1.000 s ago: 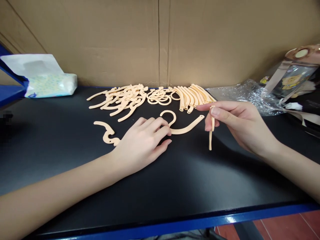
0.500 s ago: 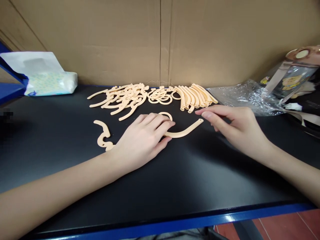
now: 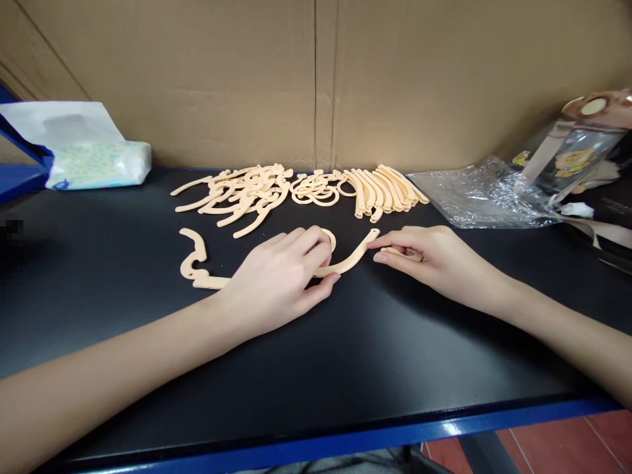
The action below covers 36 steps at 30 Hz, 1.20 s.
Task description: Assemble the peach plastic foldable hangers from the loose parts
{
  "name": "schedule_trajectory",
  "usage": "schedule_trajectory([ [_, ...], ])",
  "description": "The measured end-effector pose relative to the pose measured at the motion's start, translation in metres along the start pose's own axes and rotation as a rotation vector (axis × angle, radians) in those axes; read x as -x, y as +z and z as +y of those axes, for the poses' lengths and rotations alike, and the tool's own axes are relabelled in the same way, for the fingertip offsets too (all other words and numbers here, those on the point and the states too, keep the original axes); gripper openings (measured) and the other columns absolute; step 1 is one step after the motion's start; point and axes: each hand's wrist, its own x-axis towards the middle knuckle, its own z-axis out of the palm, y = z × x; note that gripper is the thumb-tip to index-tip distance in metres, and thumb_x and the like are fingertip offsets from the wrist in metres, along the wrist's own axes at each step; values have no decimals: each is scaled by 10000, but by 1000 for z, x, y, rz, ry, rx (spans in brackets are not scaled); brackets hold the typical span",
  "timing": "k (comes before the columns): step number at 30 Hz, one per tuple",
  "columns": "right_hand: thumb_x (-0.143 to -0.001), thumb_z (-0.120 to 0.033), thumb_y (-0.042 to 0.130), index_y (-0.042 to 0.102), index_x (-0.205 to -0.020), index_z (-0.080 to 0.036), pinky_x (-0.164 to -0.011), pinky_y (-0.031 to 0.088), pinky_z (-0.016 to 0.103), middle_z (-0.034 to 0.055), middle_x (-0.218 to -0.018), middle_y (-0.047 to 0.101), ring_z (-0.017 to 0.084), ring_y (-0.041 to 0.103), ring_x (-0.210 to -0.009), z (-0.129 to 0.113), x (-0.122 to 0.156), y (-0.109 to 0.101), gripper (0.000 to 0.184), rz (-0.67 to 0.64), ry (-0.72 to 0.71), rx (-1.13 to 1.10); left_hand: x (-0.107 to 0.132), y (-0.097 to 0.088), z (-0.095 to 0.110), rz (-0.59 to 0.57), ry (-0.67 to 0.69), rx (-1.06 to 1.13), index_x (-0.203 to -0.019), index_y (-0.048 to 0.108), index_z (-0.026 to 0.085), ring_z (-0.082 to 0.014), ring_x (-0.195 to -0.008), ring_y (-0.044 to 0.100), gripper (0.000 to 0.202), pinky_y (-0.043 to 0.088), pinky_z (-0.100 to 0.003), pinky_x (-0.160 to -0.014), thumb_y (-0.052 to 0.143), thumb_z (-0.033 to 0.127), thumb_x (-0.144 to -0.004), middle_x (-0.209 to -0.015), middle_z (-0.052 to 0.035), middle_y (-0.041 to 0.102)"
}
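Palm down on the black table, my left hand (image 3: 284,270) has its fingers closed over the near end of a curved peach plastic hanger arm (image 3: 348,263). A round peach part (image 3: 332,239) shows beyond its fingers; their joint is hidden. At the arm's far end, my right hand (image 3: 419,257) touches it with the index fingertip. Its thumb and fingers are drawn together, with a peach sliver between them that I cannot make out. Left of my left hand lies a jointed hanger piece (image 3: 190,263), partly hidden under the wrist.
Behind are heaped jointed hanger pieces (image 3: 237,197), plastic rings (image 3: 316,191) and a row of curved arms (image 3: 385,191). A tissue pack (image 3: 99,161) stands left; a crumpled clear bag (image 3: 484,194) and a bottle (image 3: 582,155) are right. Cardboard (image 3: 222,85) rises behind.
My right hand has moved left and down onto the curved arm. The arm's free end has swung left. The jointed piece at left has shifted slightly, showing more of its lower bar.
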Motion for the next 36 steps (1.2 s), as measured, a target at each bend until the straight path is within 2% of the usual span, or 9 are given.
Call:
schedule_trajectory([
  [2, -944, -395, 517, 699, -1099, -268, -613, 381, 241, -21, -715, 635, 115, 541, -631, -3, 1, 1, 271, -17, -19, -7, 0, 0, -1, 7, 1, 6, -856, 558, 165, -174, -790, 581, 183, 457, -304, -661, 499, 322, -930, -995, -49, 628],
  [5, -939, -401, 522, 678, -1131, -248, -582, 359, 240, -37, -637, 567, 111, 505, -583, -4, 2, 3, 291, -7, 28, -7, 0, 0, -3, 15, 29, 16, -817, 545, 164, -181, -797, 585, 246, 457, -309, -662, 513, 381, -930, -978, -47, 624],
  [8, -937, -417, 518, 670, -1134, -233, -539, 329, 240, -58, -562, 486, 103, 450, -516, -1, 2, 4, 310, 3, 82, -7, 0, 1, -4, 20, 48, 19, -774, 539, 167, -189, -832, 594, 277, 458, -315, -679, 523, 398, -928, -1005, -50, 630],
  [12, -925, -421, 536, 640, -1203, -241, -511, 307, 242, -68, -526, 457, 110, 447, -492, 3, 1, 5, 347, -12, 103, 34, 1, 0, -4, 3, 34, 26, -773, 543, 171, -190, -842, 592, 279, 456, -311, -680, 509, 397, -933, -1016, -61, 635],
  [17, -920, -384, 544, 637, -1236, -250, -505, 324, 245, -47, -556, 575, 134, 545, -527, 1, 2, 4, 355, -15, 139, 84, 1, 0, -2, -2, 16, 11, -804, 540, 176, -182, -811, 571, 255, 444, -303, -662, 487, 383, -943, -993, -56, 629],
  [22, -921, -387, 537, 702, -1113, -237, -534, 372, 250, -13, -644, 676, 146, 608, -588, -2, 2, 1, 294, 25, 125, 78, -1, -1, 0, -24, -131, -21, -732, 506, 186, -192, -756, 553, 330, 423, -328, -617, 480, 452, -926, -917, -58, 614],
  [25, -920, -385, 537, 724, -1057, -235, -550, 384, 249, -3, -705, 706, 139, 608, -597, -3, 2, 0, 276, 33, 117, 59, -1, -2, -1, -44, -191, -53, -726, 494, 189, -227, -805, 560, 387, 448, -374, -683, 462, 527, -914, -926, -82, 618],
  [29, -915, -388, 544, 722, -1081, -235, -534, 354, 246, -13, -646, 669, 130, 573, -568, -5, 2, 0, 287, 0, 81, 53, 0, -1, -2, -36, -128, -15, -794, 500, 178, -255, -937, 548, 348, 454, -409, -798, 474, 501, -920, -995, -92, 614],
  [36, -925, -373, 539, 683, -1169, -254, -514, 320, 230, -21, -626, 638, 125, 548, -548, -10, 3, 2, 307, -95, -14, 14, -2, -2, -1, -8, -17, -50, -838, 529, 168, -221, -821, 505, 286, 432, -367, -703, 489, 436, -929, -899, -79, 589],
])
